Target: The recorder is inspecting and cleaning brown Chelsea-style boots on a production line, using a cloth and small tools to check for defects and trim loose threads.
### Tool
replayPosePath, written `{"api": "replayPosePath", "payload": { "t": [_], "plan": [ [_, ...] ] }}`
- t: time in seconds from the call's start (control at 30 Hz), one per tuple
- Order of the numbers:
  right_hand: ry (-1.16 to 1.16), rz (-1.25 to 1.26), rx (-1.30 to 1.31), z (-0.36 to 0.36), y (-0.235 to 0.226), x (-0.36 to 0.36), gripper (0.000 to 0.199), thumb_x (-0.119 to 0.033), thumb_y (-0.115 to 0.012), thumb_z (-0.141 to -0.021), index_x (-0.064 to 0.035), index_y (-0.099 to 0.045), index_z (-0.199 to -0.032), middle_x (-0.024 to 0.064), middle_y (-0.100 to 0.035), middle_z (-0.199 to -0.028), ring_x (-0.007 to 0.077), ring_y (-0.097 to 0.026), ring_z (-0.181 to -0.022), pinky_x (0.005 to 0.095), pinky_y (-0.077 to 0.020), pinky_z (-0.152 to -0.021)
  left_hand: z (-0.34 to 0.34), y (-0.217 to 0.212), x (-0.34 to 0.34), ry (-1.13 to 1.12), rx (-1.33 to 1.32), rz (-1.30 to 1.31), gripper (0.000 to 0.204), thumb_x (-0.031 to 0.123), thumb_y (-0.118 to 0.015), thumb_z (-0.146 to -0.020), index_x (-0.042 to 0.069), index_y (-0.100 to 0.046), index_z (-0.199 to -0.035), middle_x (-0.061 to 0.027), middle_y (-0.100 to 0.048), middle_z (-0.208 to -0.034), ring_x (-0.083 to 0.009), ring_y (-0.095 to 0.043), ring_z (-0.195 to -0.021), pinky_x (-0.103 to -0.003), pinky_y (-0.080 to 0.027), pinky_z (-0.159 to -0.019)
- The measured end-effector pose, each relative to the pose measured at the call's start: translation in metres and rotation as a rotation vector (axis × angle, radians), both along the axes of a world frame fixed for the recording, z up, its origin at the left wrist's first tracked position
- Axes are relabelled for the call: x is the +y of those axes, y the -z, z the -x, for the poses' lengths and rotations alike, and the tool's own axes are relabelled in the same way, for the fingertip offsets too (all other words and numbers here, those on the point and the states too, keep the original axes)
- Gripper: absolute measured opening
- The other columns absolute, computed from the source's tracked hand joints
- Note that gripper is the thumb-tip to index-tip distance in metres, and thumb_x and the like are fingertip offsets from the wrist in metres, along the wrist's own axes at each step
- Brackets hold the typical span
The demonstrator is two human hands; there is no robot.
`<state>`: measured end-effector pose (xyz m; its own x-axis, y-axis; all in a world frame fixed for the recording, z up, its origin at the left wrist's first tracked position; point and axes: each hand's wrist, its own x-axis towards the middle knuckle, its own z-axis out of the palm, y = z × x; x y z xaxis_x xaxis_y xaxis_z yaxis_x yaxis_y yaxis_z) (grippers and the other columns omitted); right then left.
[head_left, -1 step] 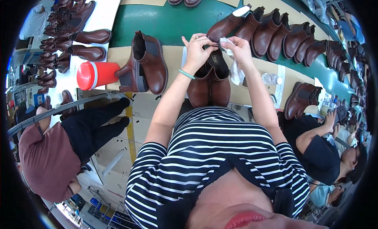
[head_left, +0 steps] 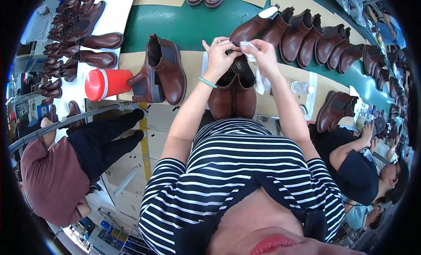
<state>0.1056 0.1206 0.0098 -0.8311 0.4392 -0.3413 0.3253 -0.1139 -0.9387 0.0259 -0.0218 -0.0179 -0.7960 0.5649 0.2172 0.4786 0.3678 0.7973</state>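
Note:
A pair of brown ankle boots [head_left: 232, 101] stands upright in front of me, toes toward my body, with dark openings. Over their far, upper end, my left hand [head_left: 220, 57] is closed in a pinch. What lies between its fingertips is small and dark, and I cannot make it out; it may be part of a boot's top edge. My right hand [head_left: 264, 57] is closed on a crumpled white cloth [head_left: 262, 83], which hangs down beside the boots. The fingertips of both hands nearly meet.
To the left are another pair of brown boots [head_left: 169, 73] and a red jug [head_left: 107, 84]. A row of boots [head_left: 302, 40] runs across the green table [head_left: 188, 27] at the far right. A clear plastic bottle [head_left: 301, 87] lies at right. People work on both sides.
My right hand has shifted slightly left, closer to my left fingertips, and the cloth has moved with it. My left hand and the boots stay in place.

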Motion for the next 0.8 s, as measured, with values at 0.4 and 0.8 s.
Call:
{"api": "replayPosePath", "payload": {
  "t": [0.4,0.8],
  "plan": [
    [-0.132,-0.101,-0.037,-0.006,-0.025,0.025,0.013,-0.01,-0.071,-0.08,-0.0011,-0.066,-0.087,0.0022,-0.065,-0.076,0.0072,-0.055,-0.065,0.0229,-0.0421,-0.059,0.013,-0.003,-0.038,0.026,-0.536,-0.363,0.067,-0.004,-0.079,-0.064,0.004,-0.051,-0.124,-0.0104,-0.056,-0.116,-0.0209,-0.056,-0.107,-0.033,-0.048,-0.094],
    [-0.577,-0.903,-0.247,0.064,-0.035,0.005,0.026,-0.026,-0.068,-0.074,-0.0036,-0.07,-0.087,0.0162,-0.067,-0.08,0.0284,-0.065,-0.077,0.0374,-0.0491,-0.069,0.017,0.026,-0.04,-0.026,-0.624,-0.512,0.02,-0.006,-0.068,-0.078,0.0,-0.066,-0.098,-0.0047,-0.068,-0.084,-0.0104,-0.063,-0.081,-0.023,-0.05,-0.075]
  ]
}}
